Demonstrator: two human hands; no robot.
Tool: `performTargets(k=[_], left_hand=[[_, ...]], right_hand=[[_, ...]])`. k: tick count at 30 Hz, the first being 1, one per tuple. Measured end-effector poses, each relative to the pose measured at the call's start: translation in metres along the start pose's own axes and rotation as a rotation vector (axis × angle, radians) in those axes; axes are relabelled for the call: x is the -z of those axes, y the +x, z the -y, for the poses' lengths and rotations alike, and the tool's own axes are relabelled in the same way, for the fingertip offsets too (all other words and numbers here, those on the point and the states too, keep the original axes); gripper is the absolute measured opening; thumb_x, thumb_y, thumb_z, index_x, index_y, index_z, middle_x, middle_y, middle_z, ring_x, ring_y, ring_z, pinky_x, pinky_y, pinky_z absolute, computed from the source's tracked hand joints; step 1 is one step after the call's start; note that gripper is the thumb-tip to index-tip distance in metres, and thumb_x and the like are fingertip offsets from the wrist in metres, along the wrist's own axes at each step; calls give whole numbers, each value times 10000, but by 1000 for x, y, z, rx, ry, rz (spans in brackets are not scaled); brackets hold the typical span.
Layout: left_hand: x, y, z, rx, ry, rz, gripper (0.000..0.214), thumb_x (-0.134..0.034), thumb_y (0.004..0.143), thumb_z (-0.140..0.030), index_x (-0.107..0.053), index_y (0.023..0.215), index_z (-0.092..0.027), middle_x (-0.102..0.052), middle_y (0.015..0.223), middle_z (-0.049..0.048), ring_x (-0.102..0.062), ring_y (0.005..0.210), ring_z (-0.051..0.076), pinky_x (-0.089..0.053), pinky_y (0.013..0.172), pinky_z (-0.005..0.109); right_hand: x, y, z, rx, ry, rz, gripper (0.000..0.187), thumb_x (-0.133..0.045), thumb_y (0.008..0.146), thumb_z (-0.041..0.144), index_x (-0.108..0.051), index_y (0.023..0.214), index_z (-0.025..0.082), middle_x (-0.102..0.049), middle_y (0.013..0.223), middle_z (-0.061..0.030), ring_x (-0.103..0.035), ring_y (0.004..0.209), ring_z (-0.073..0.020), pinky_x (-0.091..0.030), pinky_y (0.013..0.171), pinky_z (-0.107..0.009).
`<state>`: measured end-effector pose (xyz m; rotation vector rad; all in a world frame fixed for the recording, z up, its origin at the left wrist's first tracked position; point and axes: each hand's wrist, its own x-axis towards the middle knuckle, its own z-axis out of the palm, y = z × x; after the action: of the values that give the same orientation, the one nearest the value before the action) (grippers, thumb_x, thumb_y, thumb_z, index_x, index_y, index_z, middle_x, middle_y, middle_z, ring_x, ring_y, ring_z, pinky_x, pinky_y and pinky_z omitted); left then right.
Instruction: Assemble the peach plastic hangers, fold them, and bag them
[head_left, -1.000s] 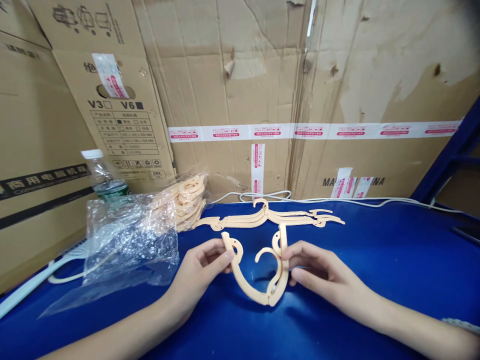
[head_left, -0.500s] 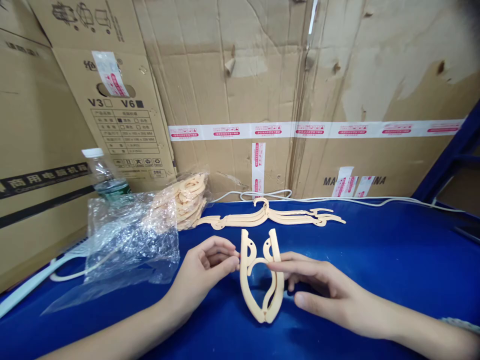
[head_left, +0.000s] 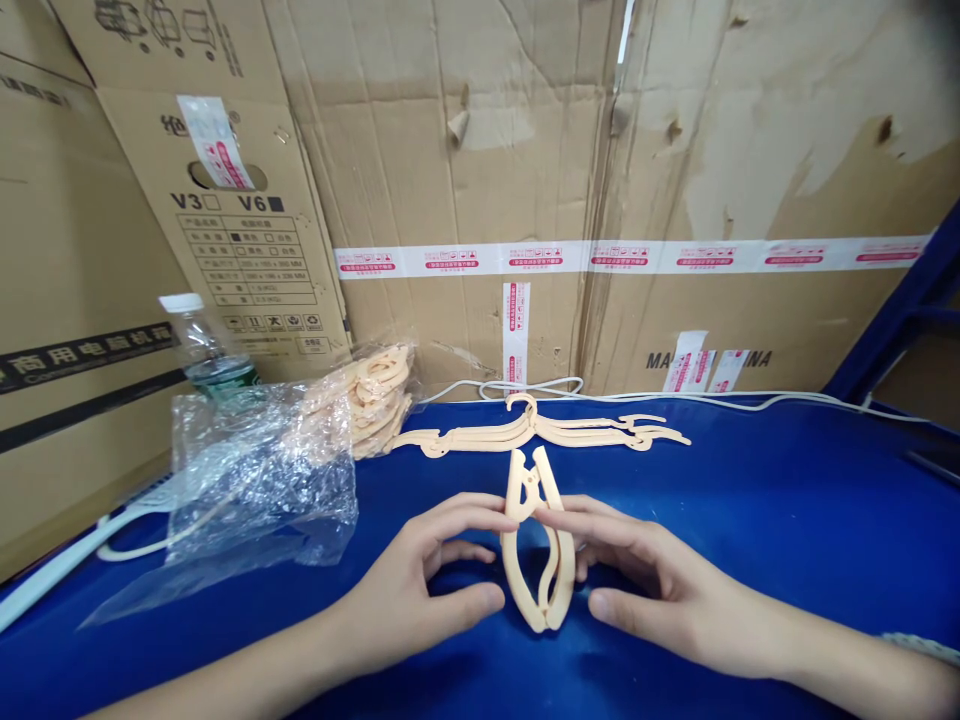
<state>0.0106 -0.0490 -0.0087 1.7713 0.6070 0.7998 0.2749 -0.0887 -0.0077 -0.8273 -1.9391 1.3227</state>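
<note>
A cream folding plastic hanger (head_left: 538,545) stands folded on the blue table (head_left: 750,520), its two arms pressed nearly together. My left hand (head_left: 427,585) curves round its left side, fingertips on the left arm. From the other side my right hand (head_left: 652,585) presses the right arm with its fingertips. Behind it lie unfolded cream hangers (head_left: 540,432) spread flat in a stack. A clear plastic bag of folded hangers (head_left: 375,395) sits at the back left.
Crumpled clear plastic wrap (head_left: 255,480) lies at the left, with a water bottle (head_left: 206,350) behind it. Taped cardboard boxes (head_left: 525,180) wall off the back. A white cable (head_left: 675,398) runs along the table's rear edge. A blue frame (head_left: 900,310) rises at the right.
The hanger's two arms have swung together from a wide U shape to nearly closed. Both hands have moved inward with them.
</note>
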Motion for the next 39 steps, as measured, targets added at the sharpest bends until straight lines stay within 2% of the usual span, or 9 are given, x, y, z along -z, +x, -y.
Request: performTargets(k=[4, 12, 17, 21, 28, 31, 34, 37, 39], left_hand=[[1, -1, 1, 25, -49, 35, 405, -690, 808, -132, -657, 1186, -272, -507, 1361, 79, -610, 1134, 249, -520, 972, 397], [5, 3, 6, 85, -132, 11, 410, -706, 814, -171, -650, 1207, -275, -505, 1391, 74, -639, 1070, 226, -522, 957, 385], [3, 2, 2, 93, -83, 66, 540, -700, 796, -143, -572, 1305, -269, -543, 1383, 79, -637, 1090, 222, -513, 969, 384], [0, -1, -4, 96, 73, 81, 607, -659, 830, -173, -475, 1402, -262, -623, 1308, 76, -599, 1180, 234, -443, 1065, 424], [-3, -8, 0, -13, 615, 102, 658, -615, 869, -238, -367, 1477, -287, -416, 1515, 85, -344, 1405, 296, -277, 1165, 525], [-4, -8, 1, -28, 648, 82, 653, -622, 864, -253, -376, 1469, -276, -423, 1506, 98, -368, 1388, 302, -305, 1156, 512], [-5, -7, -1, -55, 643, 44, 603, -643, 841, -239, -443, 1408, -276, -474, 1451, 105, -431, 1337, 301, -353, 1130, 490], [-6, -7, -1, -51, 650, 24, 494, -641, 840, -235, -501, 1312, -268, -524, 1377, 101, -479, 1283, 287, -392, 1099, 463], [-6, -7, -1, -45, 651, 27, 411, -631, 847, -232, -524, 1242, -261, -547, 1329, 95, -499, 1253, 277, -406, 1081, 453]], right_hand=[[0, 0, 1, 1, -47, -10, 542, -602, 924, 280, -430, 1437, 319, -318, 1532, -91, -386, 1369, -252, -395, 1082, -416], [0, 4, -2, 34, 44, -53, 501, -576, 936, 282, -446, 1419, 307, -297, 1536, -101, -455, 1313, -256, -464, 1013, -416], [4, -4, -2, -17, -207, -36, 560, -615, 907, 331, -432, 1437, 324, -320, 1557, -86, -326, 1411, -297, -338, 1117, -507], [6, -5, 4, -34, -426, 20, 629, -610, 904, 354, -360, 1481, 329, -349, 1550, -78, -259, 1444, -300, -256, 1150, -546], [4, 1, 8, -18, -671, 94, 613, -508, 955, 323, -263, 1517, 339, -273, 1585, -58, -195, 1463, -297, -257, 1151, -559], [4, 2, 7, 24, -724, 79, 611, -535, 940, 327, -296, 1502, 362, -304, 1570, -60, -249, 1443, -309, -296, 1138, -542], [5, 3, 7, 82, -757, 17, 614, -557, 920, 274, -332, 1489, 328, -409, 1488, -90, -393, 1356, -285, -382, 1098, -464], [5, 5, 10, 111, -780, -32, 520, -514, 926, 208, -417, 1434, 272, -564, 1274, -108, -538, 1160, -251, -474, 984, -419], [4, 6, 11, 129, -788, -29, 445, -487, 933, 190, -482, 1374, 257, -620, 1138, -99, -561, 1066, -247, -491, 924, -421]])
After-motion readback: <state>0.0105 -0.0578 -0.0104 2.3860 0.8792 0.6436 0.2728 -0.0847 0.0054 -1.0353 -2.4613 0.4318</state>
